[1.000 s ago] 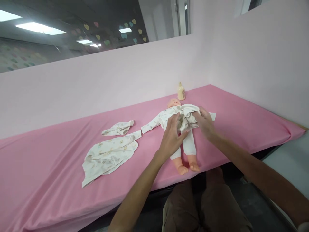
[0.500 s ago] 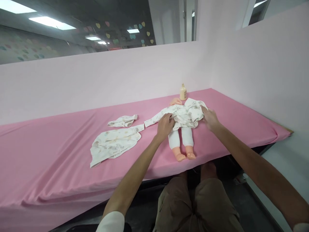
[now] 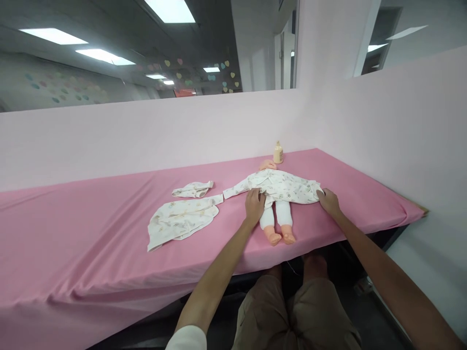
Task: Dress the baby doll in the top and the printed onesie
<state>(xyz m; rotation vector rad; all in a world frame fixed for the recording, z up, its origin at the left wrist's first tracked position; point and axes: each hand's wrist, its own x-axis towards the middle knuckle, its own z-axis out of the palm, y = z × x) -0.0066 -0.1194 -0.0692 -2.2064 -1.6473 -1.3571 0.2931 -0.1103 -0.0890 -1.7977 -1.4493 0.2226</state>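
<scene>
And here we are on the pink-covered tabletop [image 3: 120, 204], the doll [image 3: 283, 214] lying on its back, feet toward the person, with the printed white shirt [image 3: 288, 188] spread across its torso. The right hand [image 3: 329, 201] is closed on the shirt's far right corner, fingertips pinching the edge and pulling that panel out wide and nearly flat. Over on the other side, the left hand [image 3: 254, 206] rests at the lower edge, fingers curled in; whether it grips cloth or merely presses, I can't tell. So where do things stand? I'd call it partway: the chest is covered, the left-side sleeve lies straight out, white leggings cover the upper legs. Unsettled, by the look of it, is the right side, that panel lying well beyond the body with no arm showing, and no closed fastening can be made out. Away to the left, a second printed garment [image 3: 182, 218] and a smaller piece [image 3: 192, 189] lie apart, untouched; a bottle [image 3: 278, 153] stands upright beyond the head.
</scene>
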